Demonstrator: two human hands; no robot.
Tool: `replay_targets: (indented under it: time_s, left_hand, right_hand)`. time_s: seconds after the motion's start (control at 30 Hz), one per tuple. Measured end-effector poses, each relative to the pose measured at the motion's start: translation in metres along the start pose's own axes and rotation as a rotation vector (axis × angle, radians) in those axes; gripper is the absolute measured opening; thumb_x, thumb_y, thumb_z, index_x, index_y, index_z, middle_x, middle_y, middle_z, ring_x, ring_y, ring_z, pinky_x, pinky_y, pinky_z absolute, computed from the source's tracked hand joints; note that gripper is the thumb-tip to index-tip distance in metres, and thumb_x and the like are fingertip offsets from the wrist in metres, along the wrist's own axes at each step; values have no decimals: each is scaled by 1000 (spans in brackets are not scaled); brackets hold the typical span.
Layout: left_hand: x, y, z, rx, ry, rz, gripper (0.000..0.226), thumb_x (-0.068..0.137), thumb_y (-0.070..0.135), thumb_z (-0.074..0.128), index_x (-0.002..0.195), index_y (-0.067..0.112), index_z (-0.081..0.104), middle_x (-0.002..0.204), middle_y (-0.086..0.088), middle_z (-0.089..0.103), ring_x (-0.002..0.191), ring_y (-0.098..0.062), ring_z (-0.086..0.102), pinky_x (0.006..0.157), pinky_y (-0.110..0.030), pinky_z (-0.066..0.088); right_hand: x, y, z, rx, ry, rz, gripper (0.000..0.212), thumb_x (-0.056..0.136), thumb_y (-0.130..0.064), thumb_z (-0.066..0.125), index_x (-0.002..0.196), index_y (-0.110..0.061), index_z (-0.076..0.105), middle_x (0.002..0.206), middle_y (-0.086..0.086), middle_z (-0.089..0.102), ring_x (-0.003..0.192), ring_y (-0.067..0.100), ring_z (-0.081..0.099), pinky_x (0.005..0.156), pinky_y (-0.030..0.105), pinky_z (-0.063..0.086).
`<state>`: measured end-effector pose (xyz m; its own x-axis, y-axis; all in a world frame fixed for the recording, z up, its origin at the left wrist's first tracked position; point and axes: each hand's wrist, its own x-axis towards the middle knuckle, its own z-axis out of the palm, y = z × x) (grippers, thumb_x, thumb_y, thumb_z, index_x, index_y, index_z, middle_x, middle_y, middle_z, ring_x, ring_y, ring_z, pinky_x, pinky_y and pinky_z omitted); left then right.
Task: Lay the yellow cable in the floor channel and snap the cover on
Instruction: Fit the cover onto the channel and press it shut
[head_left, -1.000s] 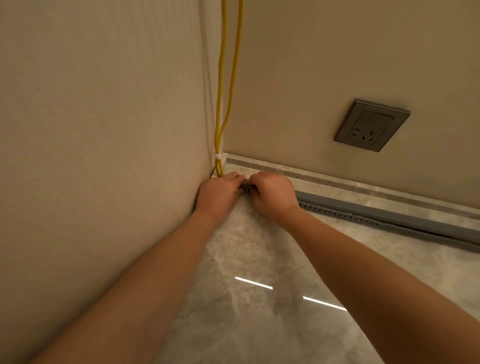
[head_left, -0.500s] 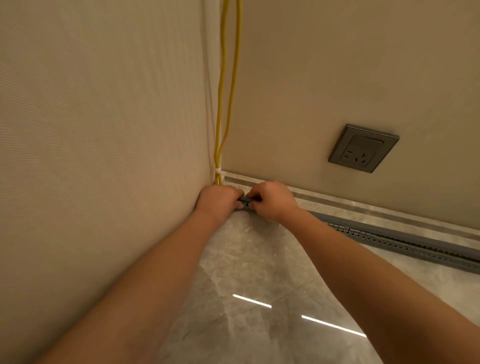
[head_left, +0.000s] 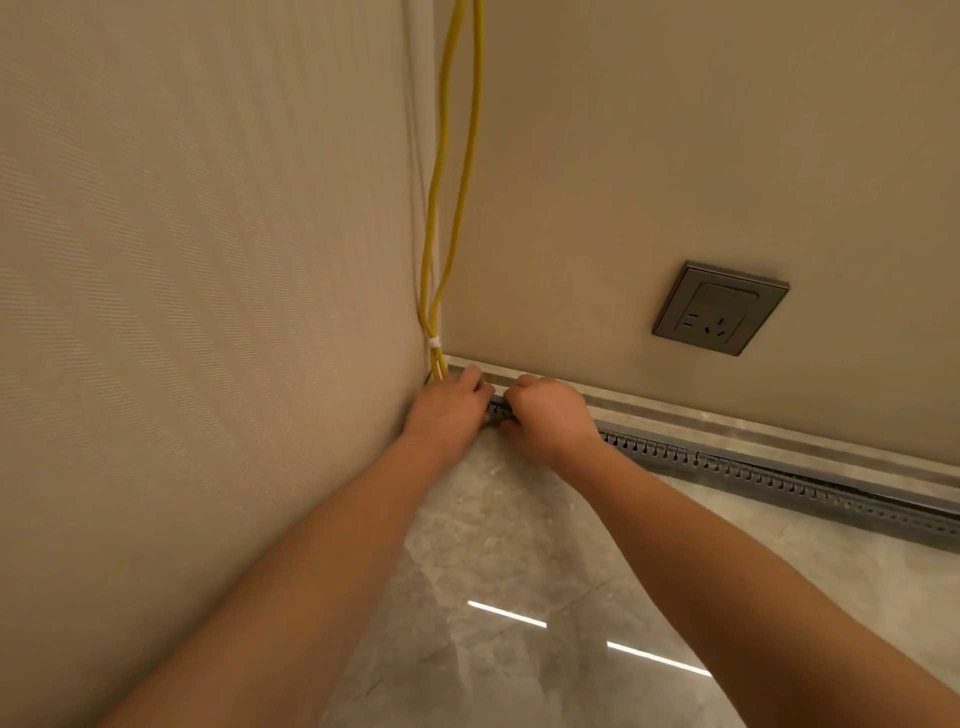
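Since the earlier frame, little has been shifted: the left hand and right hand are kept clenched on the grey floor channel at the corner. The yellow cable is hung down the wall corner, its lower end hidden behind the left hand.

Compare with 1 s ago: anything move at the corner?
Little did. Both hands stayed at the corner end of the grey channel; the left hand and right hand only shifted their fingers slightly on it. Nothing was picked up or released. The view itself drifted, so the socket sits elsewhere in frame. The yellow cable hangs as before, with its white tie in place.
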<state>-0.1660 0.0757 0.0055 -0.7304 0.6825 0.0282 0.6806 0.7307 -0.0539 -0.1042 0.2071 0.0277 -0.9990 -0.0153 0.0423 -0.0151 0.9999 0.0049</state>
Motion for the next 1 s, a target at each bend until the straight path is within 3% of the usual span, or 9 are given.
replay_targets:
  time_s: [0.07,0.2,0.27,0.33,0.4,0.67,1.0]
  left_hand:
    - [-2,2,5,13,52,22,42,94,32,56,132,16,50,128,-5,49,115,-26,53,86,-38,46]
    - [1,2,7,30,120,7,32,93,32,57,121,16,58,119,-5,57,106,-26,60,77,-36,48]
    - [3,2,6,67,156,39,28,82,33,72,104,17,67,102,-4,63,87,-24,67,62,-33,50]
    - [4,0,9,105,171,52,31,59,33,89,79,17,71,76,-2,64,58,-21,66,43,-26,45]
    - [6,-1,14,92,207,74,35,48,31,93,69,15,69,67,-2,61,48,-21,62,38,-24,40]
    - [6,-4,17,114,244,140,39,46,34,93,69,14,68,68,-3,62,50,-20,62,39,-25,42]
    - [7,-6,19,97,286,125,30,55,29,90,65,14,66,66,-4,60,49,-23,62,40,-27,42]
  right_hand:
    - [0,2,-1,5,-9,-4,26,91,-28,53,102,-8,66,103,10,61,95,33,61,63,33,37]
    - [1,3,0,19,-10,-2,26,91,-28,53,101,-8,66,102,10,61,95,32,60,63,33,37]
    - [1,3,1,24,-12,-4,26,91,-28,52,100,-8,66,102,11,61,94,33,61,64,34,38]
    - [2,4,1,27,-14,-7,26,91,-28,52,99,-7,66,102,11,62,94,33,61,64,34,38]
    - [2,4,2,23,-8,-13,26,91,-27,52,99,-7,65,102,11,62,94,33,61,63,33,37]
    - [3,4,2,26,8,-33,25,90,-27,53,100,-6,62,104,11,61,96,33,60,63,33,34]
    - [1,6,12,84,78,19,23,87,-29,52,86,-11,67,92,7,64,84,31,62,57,31,38]
